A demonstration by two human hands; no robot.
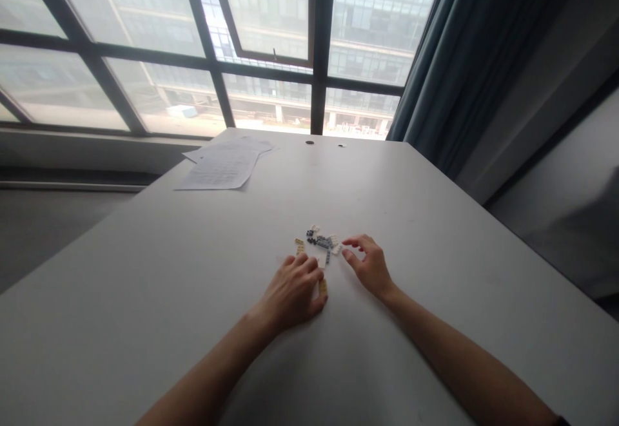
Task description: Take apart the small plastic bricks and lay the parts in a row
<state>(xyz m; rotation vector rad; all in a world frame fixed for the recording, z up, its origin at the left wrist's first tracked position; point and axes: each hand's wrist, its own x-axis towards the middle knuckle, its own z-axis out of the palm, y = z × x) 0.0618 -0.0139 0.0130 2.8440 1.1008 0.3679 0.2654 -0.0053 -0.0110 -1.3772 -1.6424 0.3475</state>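
Note:
My left hand (297,287) rests low over the table with its fingers curled around a tan toy brick (323,287), whose studded end shows between thumb and forefinger. A flat white piece (320,261) lies just beyond the knuckles, partly covered by them. More tan bricks (300,245) lie past my left fingertips. My right hand (368,263) is open, thumb and fingers apart, with its tips close beside white studded bricks (335,243); whether they touch is too small to tell. Grey bricks (323,241) and dark bricks (310,234) are bunched between and beyond the hands.
The white table (435,232) reaches toward the window (271,20). Printed paper sheets (220,165) lie at its far left. Near the far edge are a dark round hole (310,142) and a small spot-like item (342,145). A blue-grey curtain (435,71) hangs at the right.

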